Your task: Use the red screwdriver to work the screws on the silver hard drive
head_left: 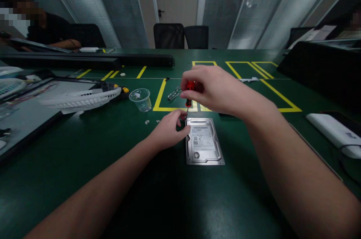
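Observation:
A silver hard drive (201, 143) with a white label lies flat on the green table. My right hand (207, 82) is closed around the red and black handle of a screwdriver (190, 87), held upright above the drive's far left corner. Its thin shaft points down at that corner; whether the tip sits in a screw is too small to tell. My left hand (170, 130) grips the drive's left edge, thumb over the edge and fingers bent by the screwdriver's tip. Small screws (147, 122) lie left of my left hand, near a clear plastic cup (141, 99).
A clear plastic piece (174, 93) rests behind my hands, amid yellow tape lines (159, 96). White racket-like frames (81, 99) stand at left, black bars (113, 61) behind them. A white device (335, 133) with a cable lies at right. People sit at both far sides.

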Tool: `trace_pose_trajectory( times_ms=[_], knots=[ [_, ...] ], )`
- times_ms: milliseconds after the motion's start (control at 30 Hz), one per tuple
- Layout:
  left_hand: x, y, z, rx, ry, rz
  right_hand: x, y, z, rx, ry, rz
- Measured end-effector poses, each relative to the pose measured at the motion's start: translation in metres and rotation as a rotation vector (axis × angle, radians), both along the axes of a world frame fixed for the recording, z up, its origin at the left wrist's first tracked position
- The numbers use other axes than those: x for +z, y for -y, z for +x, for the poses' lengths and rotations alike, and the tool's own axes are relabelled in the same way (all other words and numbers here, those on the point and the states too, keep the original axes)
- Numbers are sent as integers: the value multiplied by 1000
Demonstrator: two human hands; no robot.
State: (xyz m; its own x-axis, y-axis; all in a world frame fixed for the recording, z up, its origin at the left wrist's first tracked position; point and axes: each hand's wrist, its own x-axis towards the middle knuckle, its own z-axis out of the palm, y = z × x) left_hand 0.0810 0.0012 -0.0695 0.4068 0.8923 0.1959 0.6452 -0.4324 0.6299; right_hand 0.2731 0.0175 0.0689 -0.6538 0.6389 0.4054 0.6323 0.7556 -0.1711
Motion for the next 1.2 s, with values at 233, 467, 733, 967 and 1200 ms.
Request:
trace_pose_trajectory(
  times_ms=[233, 467, 733, 967, 1200],
  knots=[
    [0, 0, 2, -2, -7, 6, -11, -3, -5, 12, -100, -7],
    [0, -1, 3, 5, -10, 0, -13, -4, -6, 17, -155, -40],
    [-3, -4, 3, 6, -4, 0, -1, -2, -3, -72, -44, -129],
    [-4, -4, 1, -4, -5, -16, 6, 2, 5, -116, -8, -226],
    [-5, -5, 3, 0, -8, -8, 2, 0, 6, -66, -1, -208]
  ],
)
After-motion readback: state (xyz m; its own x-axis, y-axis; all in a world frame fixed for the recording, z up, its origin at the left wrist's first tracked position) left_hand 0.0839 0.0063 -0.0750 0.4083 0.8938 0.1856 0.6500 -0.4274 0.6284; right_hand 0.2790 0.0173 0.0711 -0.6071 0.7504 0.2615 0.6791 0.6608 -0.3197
